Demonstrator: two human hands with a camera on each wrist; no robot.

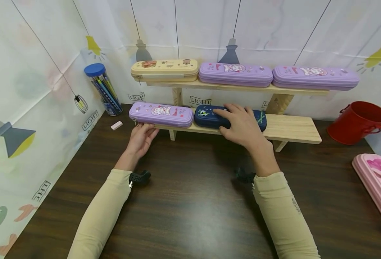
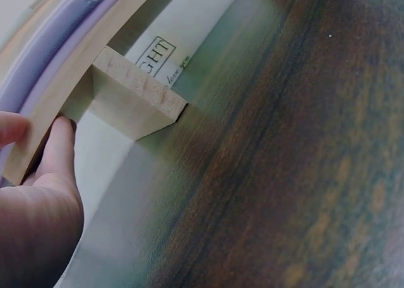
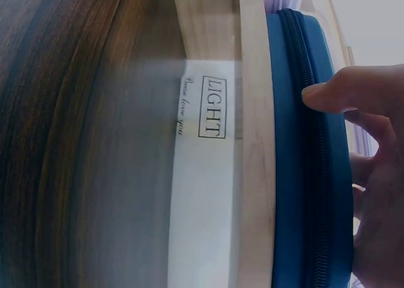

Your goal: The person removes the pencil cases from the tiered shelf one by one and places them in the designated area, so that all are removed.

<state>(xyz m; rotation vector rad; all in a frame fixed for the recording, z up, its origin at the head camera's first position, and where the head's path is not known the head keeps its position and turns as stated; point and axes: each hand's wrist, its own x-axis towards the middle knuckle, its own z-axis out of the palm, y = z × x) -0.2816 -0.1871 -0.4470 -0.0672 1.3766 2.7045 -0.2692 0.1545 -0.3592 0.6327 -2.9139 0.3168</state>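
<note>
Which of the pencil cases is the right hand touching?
The dark blue case, on the lower shelf beside a purple case. It is the only dark blue one in view; the right hand has its thumb against it.

Room on lwr shelf (image 1: 292, 127) R of navy case (image 1: 210, 118); red bucket (image 1: 352, 126) near R end; purple case (image 1: 161, 116) blocks L.

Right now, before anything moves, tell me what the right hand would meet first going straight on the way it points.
Most likely the dark blue pencil case, since the right hand is touching it; depth beyond that is unclear.
</note>
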